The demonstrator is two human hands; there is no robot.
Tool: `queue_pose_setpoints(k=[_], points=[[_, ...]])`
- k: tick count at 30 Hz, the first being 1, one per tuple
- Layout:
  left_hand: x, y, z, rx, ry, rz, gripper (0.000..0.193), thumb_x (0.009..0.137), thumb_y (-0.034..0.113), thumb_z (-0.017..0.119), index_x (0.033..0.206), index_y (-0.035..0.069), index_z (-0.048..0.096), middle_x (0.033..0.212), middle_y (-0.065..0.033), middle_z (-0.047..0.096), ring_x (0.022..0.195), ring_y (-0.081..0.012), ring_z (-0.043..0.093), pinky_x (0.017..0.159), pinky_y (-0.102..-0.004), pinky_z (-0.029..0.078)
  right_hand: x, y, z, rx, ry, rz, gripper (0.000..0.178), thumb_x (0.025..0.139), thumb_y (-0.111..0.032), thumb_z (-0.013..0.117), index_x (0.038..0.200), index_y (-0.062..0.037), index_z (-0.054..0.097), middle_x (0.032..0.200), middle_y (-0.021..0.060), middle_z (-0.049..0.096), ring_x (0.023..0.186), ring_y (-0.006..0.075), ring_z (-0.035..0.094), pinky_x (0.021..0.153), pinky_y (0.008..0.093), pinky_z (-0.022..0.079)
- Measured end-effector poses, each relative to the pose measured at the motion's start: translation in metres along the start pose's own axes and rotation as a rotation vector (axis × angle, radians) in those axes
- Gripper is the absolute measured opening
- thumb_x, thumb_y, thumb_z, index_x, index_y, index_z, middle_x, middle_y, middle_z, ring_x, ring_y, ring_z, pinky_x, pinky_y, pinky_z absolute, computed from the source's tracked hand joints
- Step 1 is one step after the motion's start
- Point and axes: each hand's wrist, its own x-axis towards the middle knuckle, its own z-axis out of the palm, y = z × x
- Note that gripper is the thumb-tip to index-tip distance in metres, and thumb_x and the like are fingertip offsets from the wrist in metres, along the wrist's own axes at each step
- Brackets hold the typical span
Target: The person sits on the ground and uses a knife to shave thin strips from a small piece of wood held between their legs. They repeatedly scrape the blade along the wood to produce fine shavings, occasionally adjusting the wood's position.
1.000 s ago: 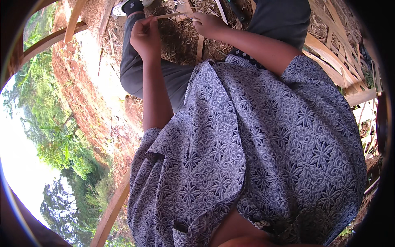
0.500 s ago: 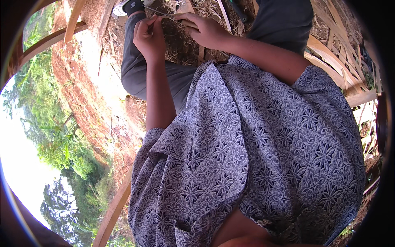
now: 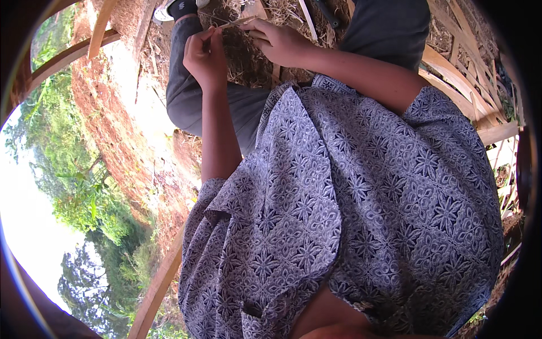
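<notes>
My left hand (image 3: 205, 59) is closed, thumb and fingers pinching the end of a thin pale strip (image 3: 230, 24), which looks like split wood or bamboo. That strip runs across to my right hand (image 3: 278, 44), whose fingers are bent together around something mostly hidden. A narrow grey, blade-like line (image 3: 217, 17) slants from near the shoe toward my right fingertips; its kind is too small to tell. Both hands are in front of my body, between my spread legs, above the littered ground.
Dark trousers (image 3: 189, 96) cover my bent legs, with a shoe (image 3: 164, 12) at upper left. A dark handle-like tool (image 3: 326, 13) lies by the right leg. Wood strips (image 3: 460, 82) are heaped at right. A wooden pole (image 3: 158, 285) stands lower left, with red soil (image 3: 107, 118) beyond.
My right hand has drawn slightly away from the left, and more of the pale strip shows between them. The left hand keeps its pinch almost in place.
</notes>
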Motion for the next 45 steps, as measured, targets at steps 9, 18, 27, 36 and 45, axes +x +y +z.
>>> queue_pose_setpoints(k=[9, 18, 27, 36, 45], points=[[0.000, 0.004, 0.003, 0.011, -0.020, 0.000, 0.010, 0.086, 0.004, 0.081, 0.088, 0.000, 0.073, 0.083, -0.0087, 0.071, 0.071, -0.0169, 0.070, 0.065, -0.0288, 0.055, -0.004, -0.002, -0.013, -0.111, -0.068, 0.084, 0.045, 0.100, -0.017, 0.056, 0.144, -0.0196, 0.051, 0.104, 0.0147, 0.074, 0.088, 0.0291, 0.075, 0.081, 0.0447, 0.058], [0.001, 0.003, 0.002, 0.009, -0.017, 0.010, 0.010, 0.086, 0.006, 0.082, 0.088, 0.000, 0.073, 0.083, -0.0087, 0.071, 0.071, -0.0163, 0.069, 0.065, -0.0284, 0.055, -0.005, 0.002, -0.007, -0.084, -0.011, -0.019, 0.044, 0.101, -0.016, 0.054, 0.145, -0.0197, 0.050, 0.103, 0.0118, 0.074, 0.082, 0.0271, 0.074, 0.075, 0.0431, 0.058], [-0.002, 0.008, -0.001, 0.050, -0.037, 0.013, 0.010, 0.086, 0.006, 0.081, 0.087, 0.001, 0.072, 0.082, -0.0089, 0.071, 0.072, -0.0170, 0.069, 0.066, -0.0288, 0.054, -0.005, 0.019, -0.003, -0.136, 0.007, -0.103, 0.043, 0.104, -0.014, 0.054, 0.146, -0.0204, 0.047, 0.085, 0.0114, 0.068, 0.071, 0.0234, 0.070, 0.064, 0.0408, 0.054], [-0.005, 0.006, -0.001, 0.017, -0.027, 0.000, 0.011, 0.086, 0.006, 0.082, 0.087, 0.001, 0.072, 0.083, -0.0093, 0.071, 0.073, -0.0182, 0.070, 0.066, -0.0294, 0.055, -0.010, 0.010, -0.016, -0.230, -0.187, 0.124, 0.043, 0.103, -0.017, 0.057, 0.145, -0.0202, 0.049, 0.078, 0.0133, 0.066, 0.064, 0.0234, 0.068, 0.060, 0.0407, 0.052], [-0.003, 0.019, 0.007, 0.018, -0.031, 0.008, 0.012, 0.085, 0.004, 0.082, 0.087, 0.000, 0.071, 0.082, -0.0101, 0.071, 0.071, -0.0189, 0.070, 0.066, -0.0298, 0.055, -0.004, -0.003, -0.028, -0.348, -0.255, 0.222, 0.046, 0.100, -0.011, 0.056, 0.145, -0.0202, 0.049, 0.081, 0.0159, 0.069, 0.064, 0.0270, 0.070, 0.060, 0.0434, 0.053]])
